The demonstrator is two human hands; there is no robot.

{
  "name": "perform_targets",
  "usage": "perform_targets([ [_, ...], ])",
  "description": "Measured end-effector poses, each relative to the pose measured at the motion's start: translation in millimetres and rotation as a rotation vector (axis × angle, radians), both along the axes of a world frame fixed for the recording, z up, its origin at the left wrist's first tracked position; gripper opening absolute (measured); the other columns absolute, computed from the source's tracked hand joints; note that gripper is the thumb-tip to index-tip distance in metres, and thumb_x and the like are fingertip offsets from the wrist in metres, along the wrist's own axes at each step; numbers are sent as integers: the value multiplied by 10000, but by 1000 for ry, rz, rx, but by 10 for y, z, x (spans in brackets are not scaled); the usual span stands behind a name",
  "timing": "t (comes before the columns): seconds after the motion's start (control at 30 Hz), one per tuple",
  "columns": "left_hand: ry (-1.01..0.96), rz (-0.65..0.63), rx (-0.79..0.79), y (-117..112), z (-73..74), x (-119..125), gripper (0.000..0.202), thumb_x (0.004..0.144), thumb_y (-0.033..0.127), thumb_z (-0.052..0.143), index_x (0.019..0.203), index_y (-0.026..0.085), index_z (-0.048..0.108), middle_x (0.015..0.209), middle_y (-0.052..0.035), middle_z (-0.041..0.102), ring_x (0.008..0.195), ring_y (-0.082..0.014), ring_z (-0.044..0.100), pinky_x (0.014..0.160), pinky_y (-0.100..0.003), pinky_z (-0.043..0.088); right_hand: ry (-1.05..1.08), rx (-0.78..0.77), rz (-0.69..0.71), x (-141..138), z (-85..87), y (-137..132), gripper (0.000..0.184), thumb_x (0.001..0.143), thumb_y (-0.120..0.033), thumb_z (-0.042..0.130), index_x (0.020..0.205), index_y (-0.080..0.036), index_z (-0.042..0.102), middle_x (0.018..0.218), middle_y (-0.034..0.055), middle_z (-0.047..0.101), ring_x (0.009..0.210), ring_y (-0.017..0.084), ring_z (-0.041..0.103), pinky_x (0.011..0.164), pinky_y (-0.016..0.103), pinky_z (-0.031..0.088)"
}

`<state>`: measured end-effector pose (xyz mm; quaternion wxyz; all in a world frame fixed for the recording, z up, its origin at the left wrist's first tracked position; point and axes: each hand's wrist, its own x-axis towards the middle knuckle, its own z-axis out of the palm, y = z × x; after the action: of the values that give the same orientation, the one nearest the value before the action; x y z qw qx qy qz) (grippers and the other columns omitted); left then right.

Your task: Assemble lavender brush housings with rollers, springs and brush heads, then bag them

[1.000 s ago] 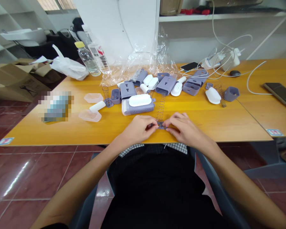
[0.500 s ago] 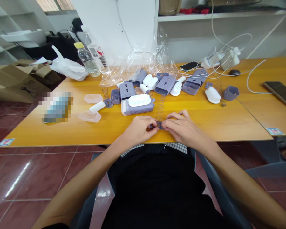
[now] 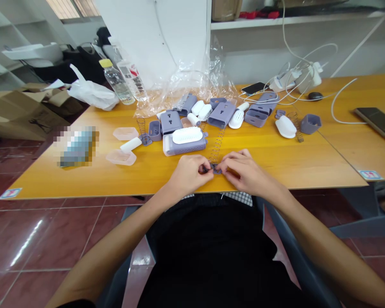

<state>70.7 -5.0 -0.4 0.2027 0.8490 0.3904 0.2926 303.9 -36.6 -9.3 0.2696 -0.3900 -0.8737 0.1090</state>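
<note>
My left hand (image 3: 188, 173) and my right hand (image 3: 244, 171) meet near the front edge of the wooden table (image 3: 147, 171). Both pinch a small purple plastic piece (image 3: 215, 168) fixed to the near end of a long metal spring (image 3: 217, 145). The spring runs away from me toward a purple case (image 3: 223, 114). Just behind my left hand lies a purple box with a white brush (image 3: 188, 134) on top.
Purple cases, white brushes, springs and clear lids (image 3: 121, 157) are scattered across the table under crumpled plastic wrap (image 3: 192, 81). Two bottles (image 3: 117, 81) stand at the back left. Cables, a charger (image 3: 303, 77) and two phones (image 3: 377, 122) lie to the right. A blurred object (image 3: 75, 145) sits left.
My fingers have shifted slightly on the purple piece at the spring's end. The hands stay in the same spot.
</note>
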Motion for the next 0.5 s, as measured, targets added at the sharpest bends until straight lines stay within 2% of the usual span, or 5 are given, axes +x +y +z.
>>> perform_targets([
  [0.13, -23, -22, -15, 7, -3, -6, 66, 801, 117, 743, 771, 174, 756, 704, 10, 733, 603, -135, 645, 625, -267, 497, 76, -51, -10, -10, -10, 6, 128, 971, -143, 599, 980, -271, 597, 1072, 45, 782, 1029, 266, 702, 910, 428, 436],
  [0.33, -22, -6, -20, 8, -5, -4, 80, 802, 127, 767, 741, 173, 743, 673, 16, 715, 593, -130, 644, 618, -258, 486, 101, -62, -101, -42, -24, 12, 204, 938, -306, 757, 1033, -261, 582, 1120, 89, 746, 1070, 308, 677, 949, 460, 476],
  [0.5, -11, 27, -40, -8, 9, 17, 103, 793, 121, 796, 719, 170, 743, 673, 12, 716, 600, -129, 643, 622, -254, 474, 80, -50, -150, -71, -64, 42, 210, 929, -290, 780, 1030, -255, 599, 1054, 81, 745, 1031, 314, 681, 906, 450, 471],
])
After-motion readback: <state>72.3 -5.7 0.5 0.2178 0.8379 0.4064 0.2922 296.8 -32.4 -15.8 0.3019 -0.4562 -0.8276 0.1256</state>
